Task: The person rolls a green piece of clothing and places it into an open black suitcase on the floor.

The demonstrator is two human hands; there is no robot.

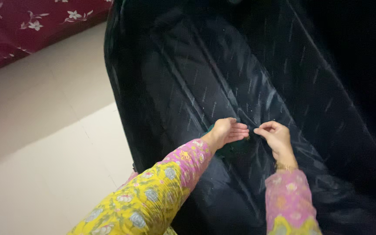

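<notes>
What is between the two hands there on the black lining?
Only a narrow strip of black lining separates the left hand from the right hand, seen from the head camera.

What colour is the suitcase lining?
Black suitcase lining with faint short dashes, in the head view.

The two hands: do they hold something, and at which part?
It cannot be told for certain. The left hand and right hand meet fingertip to fingertip at a small thing on the suitcase lining.
</notes>
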